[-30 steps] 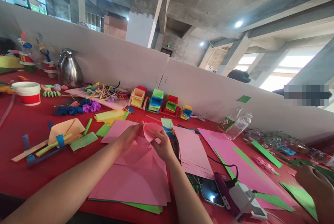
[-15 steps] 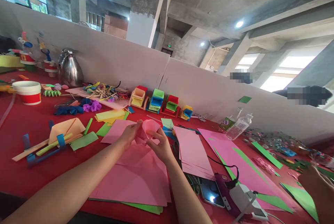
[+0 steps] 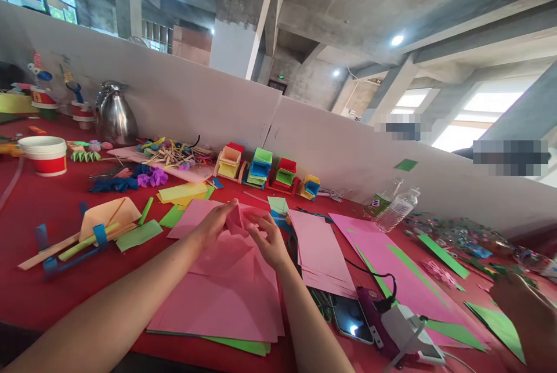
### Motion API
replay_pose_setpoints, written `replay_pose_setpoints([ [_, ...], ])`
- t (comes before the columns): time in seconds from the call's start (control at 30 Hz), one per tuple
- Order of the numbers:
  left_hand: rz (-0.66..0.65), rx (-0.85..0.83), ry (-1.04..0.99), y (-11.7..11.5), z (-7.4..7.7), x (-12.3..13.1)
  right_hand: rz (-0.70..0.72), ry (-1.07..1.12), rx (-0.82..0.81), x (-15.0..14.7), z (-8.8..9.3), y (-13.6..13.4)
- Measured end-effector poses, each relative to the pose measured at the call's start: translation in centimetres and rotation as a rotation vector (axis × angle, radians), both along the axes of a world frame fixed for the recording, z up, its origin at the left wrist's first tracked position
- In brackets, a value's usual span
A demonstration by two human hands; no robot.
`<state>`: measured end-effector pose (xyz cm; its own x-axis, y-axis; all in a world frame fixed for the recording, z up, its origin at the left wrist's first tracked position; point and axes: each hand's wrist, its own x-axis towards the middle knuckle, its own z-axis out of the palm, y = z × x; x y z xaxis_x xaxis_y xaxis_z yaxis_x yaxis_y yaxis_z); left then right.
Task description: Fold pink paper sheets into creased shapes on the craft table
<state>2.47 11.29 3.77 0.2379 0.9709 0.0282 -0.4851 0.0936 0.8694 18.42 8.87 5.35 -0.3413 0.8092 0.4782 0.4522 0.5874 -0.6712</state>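
Between both hands, a small folded piece of pink paper (image 3: pixel 237 220) is held above a stack of pink sheets (image 3: pixel 230 309). My left hand (image 3: pixel 220 221) pinches its left side, thumb hidden behind the wrist side. My right hand (image 3: pixel 265 235) grips the right side, with fingertips on the paper's edge. Another creased pink sheet (image 3: pixel 232 257) lies on the stack just below the hands. Green paper (image 3: pixel 243 347) sticks out under the stack's front edge.
Folded paper models (image 3: pixel 261 167) line the back partition. At right lie pink strips (image 3: pixel 324 254), a phone (image 3: pixel 352 318), a power strip (image 3: pixel 369 326) and plastic bottles (image 3: pixel 399 210). Another person's hand (image 3: pixel 524 309) is at far right. Left stands a paper cup (image 3: pixel 43 155) and a metal jug (image 3: pixel 115 115).
The folded pink paper has been turned and narrowed between my hands; its opening shows less. My right fingers have shifted slightly up along it. The other person's hand moved slightly left.
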Motion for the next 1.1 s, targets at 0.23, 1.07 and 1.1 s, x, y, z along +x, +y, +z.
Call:
replay_pose_setpoints([
  [0.23, -0.033, 0.130, 0.024, 0.7, -1.0, -0.2, -0.050, 0.077, 0.020, -0.3, -1.1, 0.9],
  [1.07, -0.085, 0.297, 0.215, -0.8, 0.6, 0.0, -0.020, 0.224, 0.110, -0.4, -0.2, 0.4],
  [1.1, -0.085, 0.302, 0.231, -0.8, 0.6, 0.0, -0.017, 0.212, 0.106, -0.3, -0.2, 0.4],
])
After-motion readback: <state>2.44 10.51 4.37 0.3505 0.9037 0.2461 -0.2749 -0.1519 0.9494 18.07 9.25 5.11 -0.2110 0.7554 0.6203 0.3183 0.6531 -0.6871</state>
